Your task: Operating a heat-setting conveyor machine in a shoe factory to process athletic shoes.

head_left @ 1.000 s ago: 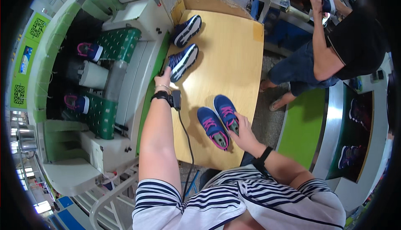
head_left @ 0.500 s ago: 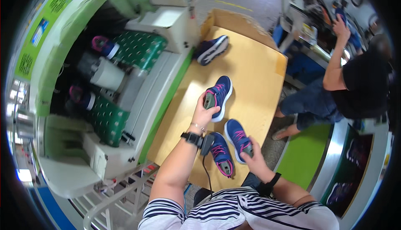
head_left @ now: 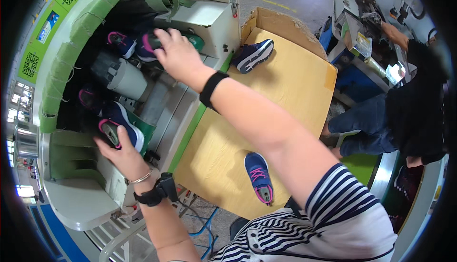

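Observation:
Inside the machine's opening, my left hand (head_left: 124,156) grips the heel end of a navy and pink sneaker (head_left: 124,117) with a white sole, thumb on one side and fingers on the other. Farther back, my right hand (head_left: 180,57) has its fingers at the collar of a matching sneaker (head_left: 145,47), partly covered by the hand. Both shoes rest at the green pads (head_left: 194,40). Beyond them, deeper in the dark opening, sit two more sneakers, one at the back (head_left: 121,43) and one nearer (head_left: 89,98).
On the wooden table (head_left: 223,152) stands one sneaker (head_left: 259,178), and another lies on its side (head_left: 255,56) by the cardboard edge (head_left: 285,24). A grey-white block (head_left: 127,81) is between the pads. Another person (head_left: 412,100) stands at the right beside a workbench.
Both hands have moved left from the table into the machine, each with a sneaker. The near sneaker on the table stays, as does the one lying on its side.

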A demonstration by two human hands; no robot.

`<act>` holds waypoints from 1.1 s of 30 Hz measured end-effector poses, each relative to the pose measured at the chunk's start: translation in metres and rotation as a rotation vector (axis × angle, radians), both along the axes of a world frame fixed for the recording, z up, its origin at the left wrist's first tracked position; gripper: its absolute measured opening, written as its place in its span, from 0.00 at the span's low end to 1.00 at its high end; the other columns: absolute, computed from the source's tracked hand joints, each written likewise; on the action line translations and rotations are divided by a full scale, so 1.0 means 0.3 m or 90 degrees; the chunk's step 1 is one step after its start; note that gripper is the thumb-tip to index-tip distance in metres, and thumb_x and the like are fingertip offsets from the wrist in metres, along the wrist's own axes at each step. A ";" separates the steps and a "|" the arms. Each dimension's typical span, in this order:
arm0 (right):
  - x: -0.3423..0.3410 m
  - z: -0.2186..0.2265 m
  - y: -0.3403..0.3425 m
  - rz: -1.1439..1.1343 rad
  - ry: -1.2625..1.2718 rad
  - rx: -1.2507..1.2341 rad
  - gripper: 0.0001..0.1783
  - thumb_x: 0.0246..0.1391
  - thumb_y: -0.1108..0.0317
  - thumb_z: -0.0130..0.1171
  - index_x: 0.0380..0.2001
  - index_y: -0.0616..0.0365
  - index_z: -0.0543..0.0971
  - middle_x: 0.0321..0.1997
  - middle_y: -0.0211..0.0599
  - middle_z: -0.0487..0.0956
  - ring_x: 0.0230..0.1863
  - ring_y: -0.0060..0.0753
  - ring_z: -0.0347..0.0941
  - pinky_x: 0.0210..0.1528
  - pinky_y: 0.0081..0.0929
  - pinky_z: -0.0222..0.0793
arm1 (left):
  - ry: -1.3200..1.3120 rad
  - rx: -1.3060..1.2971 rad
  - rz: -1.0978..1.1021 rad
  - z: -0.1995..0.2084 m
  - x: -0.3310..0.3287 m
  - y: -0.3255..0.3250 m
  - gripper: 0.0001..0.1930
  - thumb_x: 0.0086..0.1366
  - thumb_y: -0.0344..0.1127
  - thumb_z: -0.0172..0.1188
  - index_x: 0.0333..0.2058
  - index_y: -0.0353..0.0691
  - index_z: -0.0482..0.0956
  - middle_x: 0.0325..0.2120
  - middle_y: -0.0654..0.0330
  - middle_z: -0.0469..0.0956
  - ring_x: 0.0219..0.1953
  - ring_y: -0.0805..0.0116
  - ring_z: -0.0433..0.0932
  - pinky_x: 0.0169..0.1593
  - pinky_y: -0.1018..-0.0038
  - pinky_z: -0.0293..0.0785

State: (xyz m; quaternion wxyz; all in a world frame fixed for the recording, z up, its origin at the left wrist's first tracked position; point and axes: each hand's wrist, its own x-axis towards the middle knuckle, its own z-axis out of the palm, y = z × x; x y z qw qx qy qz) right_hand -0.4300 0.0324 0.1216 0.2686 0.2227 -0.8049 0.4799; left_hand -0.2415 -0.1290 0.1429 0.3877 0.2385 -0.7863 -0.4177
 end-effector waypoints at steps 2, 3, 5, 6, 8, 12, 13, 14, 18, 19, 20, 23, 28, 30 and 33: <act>-0.001 -0.043 -0.017 -0.031 0.086 -0.064 0.26 0.56 0.60 0.62 0.56 0.57 0.72 0.53 0.50 0.74 0.58 0.53 0.68 0.62 0.47 0.60 | 0.006 -0.043 0.009 -0.019 0.032 0.031 0.40 0.68 0.42 0.63 0.69 0.30 0.53 0.67 0.43 0.57 0.68 0.56 0.58 0.70 0.67 0.52; 0.008 -0.091 0.030 -0.051 0.113 -0.066 0.22 0.56 0.60 0.61 0.53 0.55 0.74 0.51 0.47 0.75 0.57 0.51 0.68 0.60 0.45 0.60 | 0.038 0.038 -0.054 -0.017 0.076 0.078 0.40 0.68 0.38 0.62 0.71 0.32 0.48 0.70 0.43 0.50 0.70 0.54 0.54 0.72 0.62 0.48; 0.018 -0.153 0.198 -0.122 0.114 -0.052 0.14 0.52 0.67 0.58 0.44 0.51 0.76 0.47 0.41 0.75 0.54 0.47 0.68 0.56 0.42 0.60 | -0.008 -0.215 -0.124 -0.073 0.229 0.092 0.39 0.66 0.27 0.57 0.71 0.36 0.46 0.71 0.46 0.46 0.73 0.54 0.50 0.72 0.58 0.48; -0.025 -0.208 0.312 -0.156 0.083 -0.016 0.16 0.46 0.74 0.55 0.42 0.53 0.75 0.45 0.41 0.75 0.53 0.47 0.68 0.56 0.43 0.59 | -0.068 -0.265 -0.142 -0.097 0.307 0.115 0.40 0.63 0.25 0.57 0.70 0.35 0.49 0.71 0.46 0.48 0.73 0.52 0.50 0.72 0.57 0.48; -0.165 -0.403 0.550 -0.356 0.050 0.203 0.29 0.45 0.78 0.50 0.55 0.61 0.69 0.56 0.50 0.70 0.62 0.51 0.65 0.68 0.50 0.54 | -0.226 -0.333 -0.258 -0.150 0.440 0.140 0.38 0.59 0.25 0.58 0.68 0.33 0.54 0.69 0.46 0.51 0.72 0.47 0.51 0.71 0.57 0.49; -0.249 -0.567 0.859 -0.311 -0.198 0.688 0.31 0.53 0.70 0.55 0.62 0.60 0.66 0.60 0.43 0.71 0.64 0.48 0.65 0.73 0.58 0.43 | -0.374 -0.151 -0.368 -0.240 0.523 0.187 0.31 0.58 0.28 0.62 0.62 0.35 0.65 0.65 0.42 0.56 0.68 0.42 0.57 0.68 0.54 0.55; -0.238 -0.529 0.815 -0.308 -0.197 0.810 0.28 0.53 0.67 0.56 0.59 0.59 0.70 0.58 0.41 0.73 0.62 0.46 0.66 0.72 0.57 0.45 | -0.417 -0.134 -0.388 -0.249 0.534 0.184 0.31 0.59 0.29 0.62 0.61 0.35 0.65 0.65 0.42 0.57 0.67 0.43 0.58 0.68 0.55 0.56; -0.215 -0.508 0.777 -0.265 -0.229 0.863 0.23 0.54 0.65 0.57 0.54 0.57 0.75 0.55 0.40 0.76 0.61 0.43 0.67 0.71 0.56 0.48 | -0.418 -0.140 -0.374 -0.262 0.535 0.184 0.31 0.59 0.29 0.62 0.61 0.35 0.65 0.65 0.42 0.57 0.67 0.43 0.58 0.68 0.55 0.56; 0.069 -0.459 0.682 -0.133 -0.386 0.553 0.30 0.35 0.59 0.73 0.43 0.61 0.78 0.46 0.51 0.78 0.53 0.54 0.72 0.57 0.44 0.69 | -0.426 -0.089 -0.423 -0.310 0.484 0.213 0.33 0.60 0.34 0.65 0.62 0.36 0.64 0.63 0.41 0.60 0.66 0.43 0.61 0.68 0.57 0.57; 0.180 -0.465 0.649 -0.115 -0.383 0.510 0.32 0.37 0.64 0.72 0.47 0.61 0.74 0.44 0.53 0.78 0.48 0.58 0.74 0.52 0.46 0.72 | -0.396 -0.061 -0.452 -0.323 0.462 0.223 0.34 0.61 0.36 0.66 0.64 0.36 0.63 0.63 0.41 0.61 0.65 0.44 0.61 0.68 0.57 0.58; 0.262 -0.491 0.612 -0.029 -0.419 0.410 0.32 0.37 0.66 0.72 0.48 0.58 0.72 0.39 0.53 0.79 0.44 0.58 0.76 0.49 0.45 0.74 | -0.389 -0.068 -0.445 -0.336 0.447 0.222 0.34 0.61 0.36 0.66 0.64 0.36 0.63 0.63 0.41 0.61 0.65 0.44 0.61 0.68 0.57 0.58; 0.588 -0.391 0.443 0.166 -0.266 0.353 0.20 0.38 0.69 0.67 0.38 0.56 0.74 0.32 0.48 0.79 0.37 0.55 0.76 0.42 0.47 0.72 | -0.345 0.006 -0.385 -0.384 0.473 0.199 0.37 0.64 0.38 0.65 0.67 0.37 0.58 0.65 0.42 0.59 0.66 0.46 0.62 0.66 0.59 0.61; 0.996 -0.298 0.385 0.211 -0.234 0.330 0.42 0.38 0.67 0.72 0.61 0.52 0.69 0.64 0.49 0.66 0.67 0.58 0.60 0.68 0.51 0.56 | -0.428 0.940 -0.564 -0.468 0.628 0.053 0.40 0.60 0.31 0.69 0.68 0.34 0.59 0.60 0.53 0.71 0.61 0.64 0.71 0.64 0.68 0.66; 1.112 -0.337 0.426 0.132 -0.306 0.303 0.43 0.40 0.68 0.72 0.63 0.52 0.67 0.68 0.52 0.62 0.68 0.61 0.58 0.70 0.50 0.54 | -0.411 0.847 -0.491 -0.448 0.693 0.119 0.39 0.60 0.31 0.69 0.67 0.33 0.60 0.60 0.53 0.71 0.60 0.64 0.71 0.64 0.68 0.66; 1.263 -0.396 0.488 0.008 -0.401 0.293 0.50 0.43 0.65 0.73 0.68 0.57 0.59 0.71 0.57 0.57 0.70 0.65 0.55 0.71 0.52 0.53 | -0.379 0.425 -0.448 -0.545 0.766 0.144 0.43 0.61 0.34 0.68 0.69 0.31 0.53 0.61 0.49 0.68 0.63 0.61 0.67 0.65 0.68 0.63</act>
